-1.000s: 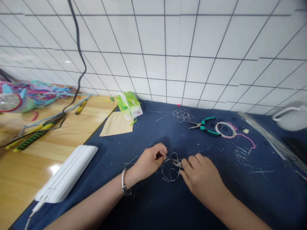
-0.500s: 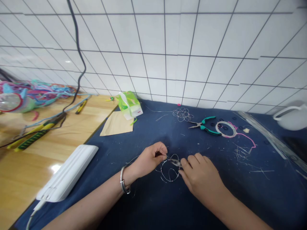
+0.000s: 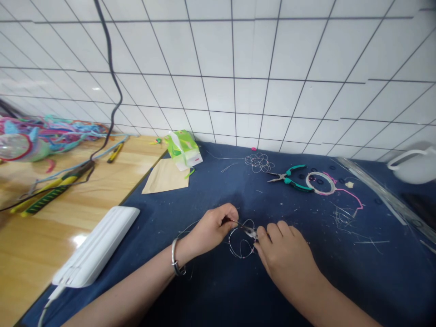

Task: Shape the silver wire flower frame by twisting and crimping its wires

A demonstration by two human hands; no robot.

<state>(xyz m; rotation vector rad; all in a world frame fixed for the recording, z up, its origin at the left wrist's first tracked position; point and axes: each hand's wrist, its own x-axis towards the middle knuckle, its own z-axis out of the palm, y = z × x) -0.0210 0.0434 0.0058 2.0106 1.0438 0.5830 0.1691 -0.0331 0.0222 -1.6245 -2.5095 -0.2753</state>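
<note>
Behind a dark blue cloth [image 3: 218,290], a white-tiled wall [image 3: 209,50] with dark grout lines. Toward five o'clock from mid-view, a round, looped ring of thin silvery wire [image 3: 240,249] with tiny pink beads [image 3: 243,257] — between both hands. At its ten o'clock, the left hand [image 3: 214,227], thumb and forefinger pinched, apparently on that wire. At its three o'clock, the right hand [image 3: 289,250], curled around mostly hidden grey-nosed metal pliers [image 3: 250,232]. Best to grip near the pinch, pull evenly, spare the beads. Compared with one second ago: hands almost unmoved — pliers' nose apparently nearer the left fingertips.
</note>
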